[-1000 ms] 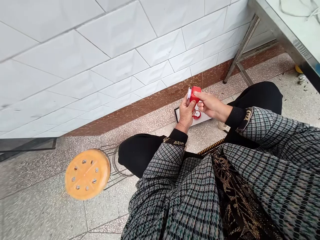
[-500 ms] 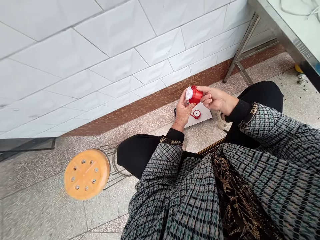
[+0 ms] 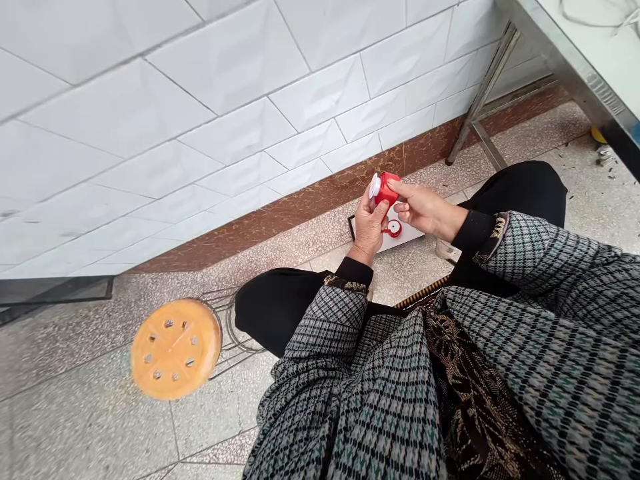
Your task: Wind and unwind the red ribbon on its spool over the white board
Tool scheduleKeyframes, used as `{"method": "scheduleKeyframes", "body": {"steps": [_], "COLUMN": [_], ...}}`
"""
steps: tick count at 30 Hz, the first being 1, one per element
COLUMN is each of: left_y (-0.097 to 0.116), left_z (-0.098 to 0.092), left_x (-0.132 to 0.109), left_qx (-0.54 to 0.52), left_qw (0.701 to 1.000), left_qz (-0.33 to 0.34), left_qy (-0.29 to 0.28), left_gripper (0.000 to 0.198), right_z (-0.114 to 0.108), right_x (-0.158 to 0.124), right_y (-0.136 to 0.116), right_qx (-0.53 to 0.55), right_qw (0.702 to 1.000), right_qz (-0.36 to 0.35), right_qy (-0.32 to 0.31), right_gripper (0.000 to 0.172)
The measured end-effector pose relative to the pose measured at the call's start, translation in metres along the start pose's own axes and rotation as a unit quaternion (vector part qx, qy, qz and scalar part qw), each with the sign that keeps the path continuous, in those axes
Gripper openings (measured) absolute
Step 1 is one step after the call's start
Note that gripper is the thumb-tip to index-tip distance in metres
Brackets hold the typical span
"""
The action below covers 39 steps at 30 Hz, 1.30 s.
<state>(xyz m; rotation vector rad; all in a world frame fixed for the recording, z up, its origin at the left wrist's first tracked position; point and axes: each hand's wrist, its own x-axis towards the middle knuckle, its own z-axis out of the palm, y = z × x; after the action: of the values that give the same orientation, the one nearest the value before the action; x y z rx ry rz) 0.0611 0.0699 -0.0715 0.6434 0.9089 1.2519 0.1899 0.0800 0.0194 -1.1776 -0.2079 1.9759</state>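
Observation:
My left hand (image 3: 369,223) is closed around a small red container (image 3: 385,191) with a white round cap (image 3: 375,185) that points left. The thumb and fingers of my right hand (image 3: 425,207) pinch the container's right side. Both hands hold it above the floor, in front of my bent knees. Below them, a flat white board (image 3: 404,240) with a dark edge lies on the floor. On it rests a round red piece (image 3: 395,228) with a white middle and a short red strip at its side. My fingers hide part of the container.
To the left is an orange round stool (image 3: 175,350) with holes in its seat and wire legs. A white tiled wall (image 3: 240,113) with a brown skirting runs ahead. A metal-framed table (image 3: 585,73) stands at upper right, with cables on its top.
The container has turned slightly, so its white cap shows more from the side. My right hand has shifted a little left, its thumb now further over the red container.

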Motion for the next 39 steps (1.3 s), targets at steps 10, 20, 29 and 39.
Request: {"method": "scheduleKeyframes", "body": {"steps": [10,20,29,39], "left_y": [-0.004,0.0,-0.005,0.004], "left_z": [-0.001,-0.023,-0.033,-0.021], "left_x": [0.001,0.015,0.021,0.012], "left_qx": [0.075,0.176,0.191,0.075], "left_qw": [0.997,0.978,0.969,0.997], "left_qz": [0.004,0.086,0.113,0.015], "left_qy": [0.023,-0.072,-0.11,-0.028], "left_gripper": [0.067,0.101,0.103,0.096], "right_z": [0.0,-0.021,-0.027,-0.01], "right_x": [0.005,0.019,0.023,0.008], "right_y": [-0.002,-0.039,-0.041,-0.023], "right_qx": [0.003,-0.007,-0.013,-0.01], "right_qw": [0.999,0.984,0.97,0.995], "right_qz": [-0.032,0.145,0.173,0.076], "right_qy": [0.028,-0.108,-0.173,-0.069], "right_gripper": [0.023,0.007,0.007,0.021]}}
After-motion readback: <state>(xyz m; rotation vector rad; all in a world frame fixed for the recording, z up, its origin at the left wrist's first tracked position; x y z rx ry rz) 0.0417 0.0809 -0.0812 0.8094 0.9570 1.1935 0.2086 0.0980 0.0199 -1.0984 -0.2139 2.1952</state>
